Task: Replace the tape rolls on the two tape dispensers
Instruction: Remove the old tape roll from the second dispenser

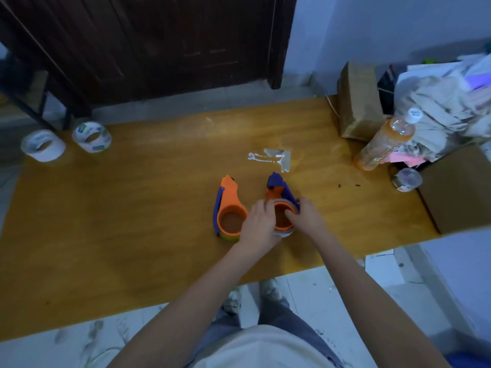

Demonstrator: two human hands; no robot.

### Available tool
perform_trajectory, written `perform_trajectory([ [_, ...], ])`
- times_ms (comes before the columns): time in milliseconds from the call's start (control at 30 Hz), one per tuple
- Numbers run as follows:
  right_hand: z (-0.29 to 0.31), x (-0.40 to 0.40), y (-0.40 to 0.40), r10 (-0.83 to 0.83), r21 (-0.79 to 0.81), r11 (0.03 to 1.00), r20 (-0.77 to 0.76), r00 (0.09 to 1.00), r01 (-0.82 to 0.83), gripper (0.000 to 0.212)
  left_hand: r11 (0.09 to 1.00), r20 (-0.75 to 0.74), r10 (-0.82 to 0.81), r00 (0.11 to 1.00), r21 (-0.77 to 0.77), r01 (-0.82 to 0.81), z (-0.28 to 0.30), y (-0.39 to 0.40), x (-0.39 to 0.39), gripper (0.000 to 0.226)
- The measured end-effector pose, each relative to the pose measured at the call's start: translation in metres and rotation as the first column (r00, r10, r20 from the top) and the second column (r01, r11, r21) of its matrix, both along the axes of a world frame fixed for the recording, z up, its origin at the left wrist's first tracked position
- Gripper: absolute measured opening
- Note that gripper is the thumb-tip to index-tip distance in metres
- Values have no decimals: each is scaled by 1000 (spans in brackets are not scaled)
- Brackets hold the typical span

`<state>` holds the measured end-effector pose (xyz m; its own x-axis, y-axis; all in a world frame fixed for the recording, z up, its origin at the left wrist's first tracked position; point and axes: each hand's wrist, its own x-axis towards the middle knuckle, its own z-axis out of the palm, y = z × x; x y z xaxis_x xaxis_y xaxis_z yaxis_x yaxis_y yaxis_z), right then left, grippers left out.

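Two orange-and-blue tape dispensers lie side by side at the middle of the wooden table (pixel 132 221). The left dispenser (pixel 229 205) lies untouched, its round orange hub showing. The right dispenser (pixel 279 193) carries a thin, nearly used-up tape roll (pixel 284 232) around its hub. My left hand (pixel 259 224) grips that roll's left side; my right hand (pixel 303 215) pinches its right rim against the blue frame. Two full white tape rolls stand at the table's far left, the outer roll (pixel 42 146) and the inner roll (pixel 91 136).
A torn strip of old tape (pixel 276 158) sticks to the table behind the dispensers. At the right stand an orange drink bottle (pixel 382 144), a small clear jar (pixel 406 179), cardboard boxes (pixel 358 102) and a heap of crumpled paper (pixel 438 107). A dark door is behind.
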<state>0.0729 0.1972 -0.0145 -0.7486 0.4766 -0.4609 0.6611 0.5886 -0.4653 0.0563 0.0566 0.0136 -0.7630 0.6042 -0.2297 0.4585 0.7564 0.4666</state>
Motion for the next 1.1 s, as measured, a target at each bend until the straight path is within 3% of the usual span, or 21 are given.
perform_trajectory([
  [233,-12,-2,21,185,-79,979,-47,982,-188,26,958,89,140,986,-265,-112,-14,43,-2,117],
  [467,-9,-1,40,269,-132,950,-125,955,-284,27,962,131,257,957,-134,-240,-20,54,3,108],
  [567,-2,1,46,173,-307,923,-204,963,-231,30,959,109,281,953,-59,-276,-18,54,2,105],
  [667,8,1,54,-31,-642,760,-190,981,-100,37,951,112,304,946,24,-309,-12,51,-2,101],
  [733,10,2,63,-136,-784,621,-123,983,-13,35,950,132,294,947,66,-304,-8,47,-6,101],
  [900,10,4,78,-174,-853,522,-126,977,-17,33,961,162,237,958,104,-255,1,43,-14,106],
  [1033,9,4,78,-205,-873,488,-109,973,5,44,964,155,199,968,150,-222,3,41,-17,104],
  [1100,8,5,81,-190,-905,425,-98,977,-9,47,966,129,163,978,180,-185,5,37,-19,102],
])
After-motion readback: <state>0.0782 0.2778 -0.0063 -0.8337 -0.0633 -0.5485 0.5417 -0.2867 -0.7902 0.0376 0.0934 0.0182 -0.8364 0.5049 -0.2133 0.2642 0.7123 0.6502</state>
